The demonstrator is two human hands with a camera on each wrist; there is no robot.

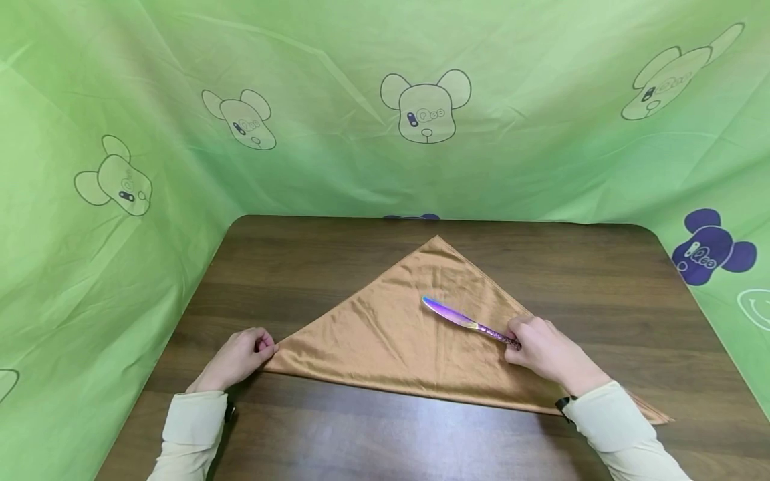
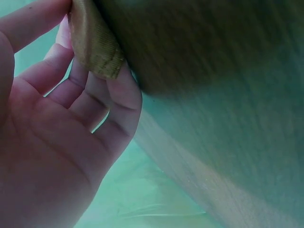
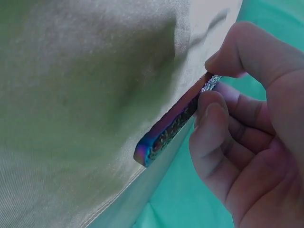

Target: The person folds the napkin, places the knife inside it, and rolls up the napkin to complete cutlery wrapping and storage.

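left hand (image 1: 237, 357): we are pinching the napkin (image 1: 385, 334) corner | right hand (image 1: 541, 351): we are gripping the knife (image 1: 466, 322) handle on it

The right hand (image 3: 247, 137) fills the right side of the frame, its curled fingers (image 3: 213, 118) and thumb pinching the end of an iridescent knife handle (image 3: 173, 121) (purple shading into blue, with a glittery inlay). The handle lies slanted on a tan cloth (image 3: 85, 95), which covers most of the picture. Behind the hand is blurred green backdrop (image 3: 190, 199).
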